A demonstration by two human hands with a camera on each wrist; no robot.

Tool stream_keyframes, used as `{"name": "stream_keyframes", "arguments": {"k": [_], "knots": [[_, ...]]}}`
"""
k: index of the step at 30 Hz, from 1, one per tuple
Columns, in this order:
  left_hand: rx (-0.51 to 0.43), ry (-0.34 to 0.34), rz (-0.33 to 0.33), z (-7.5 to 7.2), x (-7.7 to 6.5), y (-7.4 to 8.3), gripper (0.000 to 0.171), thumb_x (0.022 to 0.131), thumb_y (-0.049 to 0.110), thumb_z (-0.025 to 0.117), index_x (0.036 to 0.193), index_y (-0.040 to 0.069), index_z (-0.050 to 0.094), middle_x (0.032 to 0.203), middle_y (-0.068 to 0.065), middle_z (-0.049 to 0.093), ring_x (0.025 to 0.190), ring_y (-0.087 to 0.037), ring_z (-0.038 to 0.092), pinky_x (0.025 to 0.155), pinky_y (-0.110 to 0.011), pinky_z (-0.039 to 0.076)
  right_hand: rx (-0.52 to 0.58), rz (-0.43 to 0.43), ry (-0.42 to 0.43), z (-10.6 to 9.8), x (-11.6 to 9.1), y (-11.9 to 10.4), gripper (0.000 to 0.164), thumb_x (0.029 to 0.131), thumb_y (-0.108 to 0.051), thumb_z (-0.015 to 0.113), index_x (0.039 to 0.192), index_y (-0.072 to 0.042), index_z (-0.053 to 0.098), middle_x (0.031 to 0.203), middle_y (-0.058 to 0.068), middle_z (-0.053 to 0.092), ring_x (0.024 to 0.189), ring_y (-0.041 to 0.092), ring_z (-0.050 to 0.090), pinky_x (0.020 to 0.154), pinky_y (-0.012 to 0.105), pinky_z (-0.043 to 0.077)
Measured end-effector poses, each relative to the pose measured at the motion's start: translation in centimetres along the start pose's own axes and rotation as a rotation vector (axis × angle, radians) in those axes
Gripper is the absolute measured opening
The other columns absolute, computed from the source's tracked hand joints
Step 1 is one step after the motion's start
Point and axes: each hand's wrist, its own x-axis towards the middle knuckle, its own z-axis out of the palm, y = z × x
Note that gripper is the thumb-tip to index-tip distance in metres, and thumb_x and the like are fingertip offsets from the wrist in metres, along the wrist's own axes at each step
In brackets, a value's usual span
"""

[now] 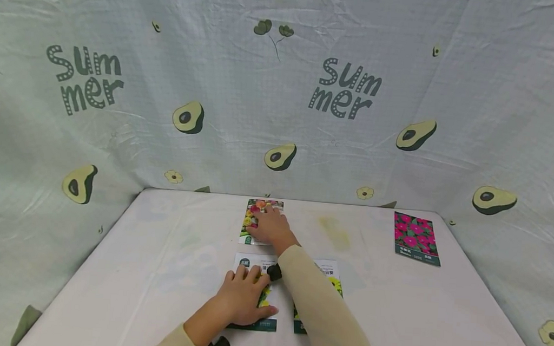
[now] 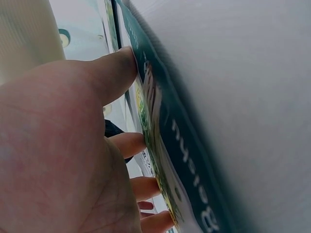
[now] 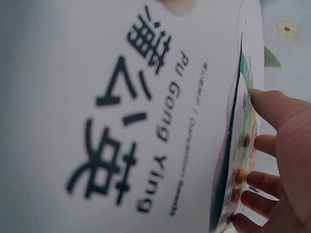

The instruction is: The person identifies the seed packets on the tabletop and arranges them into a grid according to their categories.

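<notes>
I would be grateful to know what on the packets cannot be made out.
Head view: middle of the near left packet, under the left hand.
Head view: much of the near right packet, behind the right sleeve.
Head view: part of the far middle packet, under the right hand.
Head view: finest print on the pink-flowered packet, too small.

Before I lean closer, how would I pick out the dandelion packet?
Look at the pale tabletop, then find the left hand, the nearer one. Beneath that hand lies the dandelion packet, with a green bottom band. Unlike the yellow-flowered packet on its right, it is titled "Pu Gong Ying".
</notes>
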Motion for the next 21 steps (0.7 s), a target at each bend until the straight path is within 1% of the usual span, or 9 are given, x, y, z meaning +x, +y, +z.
{"name": "stream_keyframes", "arguments": {"k": [3, 8, 12, 16, 21], "knots": [[-0.005, 0.005, 0.000, 0.0, 0.0, 0.1, 0.072, 0.089, 0.073, 0.060, 0.142, 0.024, 0.053, 0.144, -0.009, 0.045, 0.128, -0.038, 0.042, 0.095, -0.056, 0.038, 0.037, -0.007, 0.007, 0.0, 0.0, 0.3, 0.064, 0.101, -0.059, 0.053, 0.156, -0.026, 0.046, 0.164, 0.009, 0.037, 0.152, 0.032, 0.035, 0.122, 0.050, 0.032], [-0.002, 0.012, 0.001, 0.3, 0.1, -0.1, 0.072, 0.089, 0.073, 0.060, 0.143, 0.025, 0.053, 0.143, -0.008, 0.046, 0.126, -0.038, 0.043, 0.094, -0.055, 0.038, 0.141, -0.006, 0.041, -0.2, -0.3, 1.2, 0.066, 0.101, -0.058, 0.054, 0.158, -0.027, 0.041, 0.164, 0.009, 0.037, 0.152, 0.033, 0.034, 0.121, 0.051, 0.033], [0.004, 0.007, -0.006, 0.2, 0.2, -0.1, 0.073, 0.089, 0.072, 0.061, 0.144, 0.025, 0.053, 0.142, -0.008, 0.047, 0.125, -0.037, 0.043, 0.093, -0.054, 0.038, 0.175, -0.028, 0.062, -0.4, -0.2, 2.0, 0.067, 0.102, -0.057, 0.054, 0.159, -0.027, 0.039, 0.165, 0.010, 0.035, 0.152, 0.035, 0.034, 0.120, 0.053, 0.033], [0.000, 0.018, -0.012, 0.5, 0.4, -0.3, 0.072, 0.089, 0.072, 0.061, 0.144, 0.026, 0.053, 0.142, -0.007, 0.048, 0.125, -0.037, 0.044, 0.094, -0.055, 0.038, 0.198, -0.020, 0.071, -0.8, -0.3, 2.7, 0.064, 0.102, -0.055, 0.055, 0.159, -0.028, 0.040, 0.164, 0.010, 0.037, 0.149, 0.035, 0.037, 0.119, 0.053, 0.035], [0.005, 0.035, -0.014, 1.2, 0.8, -0.6, 0.072, 0.089, 0.072, 0.061, 0.144, 0.027, 0.054, 0.142, -0.007, 0.048, 0.124, -0.037, 0.045, 0.094, -0.054, 0.039, 0.314, 0.002, 0.093, -1.4, -1.3, 4.1, 0.064, 0.102, -0.053, 0.056, 0.158, -0.025, 0.043, 0.161, 0.010, 0.039, 0.148, 0.033, 0.039, 0.118, 0.052, 0.037]]}}
